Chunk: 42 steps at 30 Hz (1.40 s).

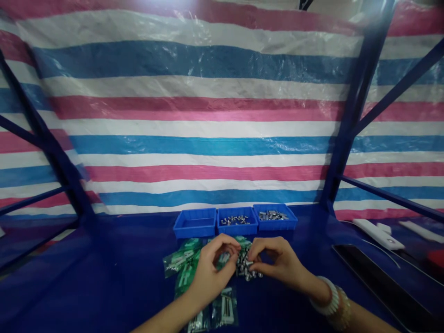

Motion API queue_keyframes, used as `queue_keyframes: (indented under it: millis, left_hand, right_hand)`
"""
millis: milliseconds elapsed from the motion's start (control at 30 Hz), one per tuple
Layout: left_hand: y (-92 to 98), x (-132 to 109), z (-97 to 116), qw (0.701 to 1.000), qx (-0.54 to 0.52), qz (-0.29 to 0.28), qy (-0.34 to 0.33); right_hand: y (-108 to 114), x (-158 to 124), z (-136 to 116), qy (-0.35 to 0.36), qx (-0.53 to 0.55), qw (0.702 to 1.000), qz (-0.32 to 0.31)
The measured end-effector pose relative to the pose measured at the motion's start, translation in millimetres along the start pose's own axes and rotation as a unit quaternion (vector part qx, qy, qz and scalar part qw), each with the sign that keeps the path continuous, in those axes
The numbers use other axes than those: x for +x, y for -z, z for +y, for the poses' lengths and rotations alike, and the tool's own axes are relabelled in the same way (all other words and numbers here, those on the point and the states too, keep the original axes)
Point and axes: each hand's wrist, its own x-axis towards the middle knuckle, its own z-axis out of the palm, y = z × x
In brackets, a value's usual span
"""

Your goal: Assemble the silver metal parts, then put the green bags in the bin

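Note:
My left hand (215, 268) is curled above the plastic bags, thumb and fingertips close together in a pinch. Whatever may be between those fingertips is too small to make out. To its right, my right hand (279, 262) pinches a small silvery metal part (249, 263) between thumb and index finger. Beneath and between the hands lies a loose heap of small shiny metal parts (247, 276). Several clear bags with green and white pieces (185, 261) spread under and left of my left hand. Nearer to me, another clear bag (227, 307) holds white pieces and long thin metal ones.
Three blue bins stand in a row behind the hands: a left bin (194, 230), a middle bin (237, 229) with small metal parts, and a right bin (277, 226) with more. A dark flat slab (381, 282) and a white power strip (379, 234) lie right. Blue posts (350, 111) flank a striped sheet.

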Motion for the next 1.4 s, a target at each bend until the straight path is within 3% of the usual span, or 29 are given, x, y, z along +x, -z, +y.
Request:
queue_keyframes:
  millis: [133,267,400,567,667,733,800,900,1033,1200,1400]
  left_hand:
    - [-5.1,-6.1,0.9,0.996,0.036,-0.010,-0.079]
    - [-7.8,-7.6,1.8,0.996,0.039,-0.002,-0.076]
    - [-9.2,-7.8,1.8,0.997,0.030,0.024,-0.062]
    - [-10.6,-8.8,0.9,0.996,0.048,0.067,-0.042]
    - [-6.0,-5.5,0.2,0.992,0.072,0.101,-0.036]
    - [2.0,0.8,-1.1,0.986,0.108,0.121,-0.039]
    - [13.5,9.8,-4.1,0.980,0.141,0.134,-0.043]
    - [31.8,22.7,-13.2,0.975,0.155,0.154,-0.035]
    - [41.4,27.0,-26.2,0.973,0.156,0.168,-0.017]
    - [26.1,15.2,-23.5,0.978,0.154,0.136,-0.024]
    - [10.5,2.4,-9.2,0.981,0.162,0.100,-0.038]
  right_hand:
    - [-2.7,-2.8,3.2,0.021,0.013,0.998,0.061]
    - [-5.0,-3.6,4.0,0.028,-0.022,0.995,0.092]
    - [-11.8,-5.7,6.0,-0.038,0.048,0.996,0.067]
    - [-24.6,-6.8,13.4,-0.121,0.184,0.975,0.007]
    - [-15.9,10.7,16.2,-0.109,0.070,0.990,0.055]
    - [-0.2,31.3,18.4,-0.101,-0.031,0.988,0.109]
    - [18.8,51.3,21.8,-0.102,-0.078,0.984,0.125]
    - [40.9,62.8,28.2,-0.110,-0.146,0.978,0.099]
    - [46.6,35.3,32.3,-0.122,-0.198,0.973,-0.009]
    - [41.1,-0.4,33.0,-0.114,-0.238,0.956,-0.129]
    - [36.1,-0.2,39.4,-0.106,-0.270,0.946,-0.144]
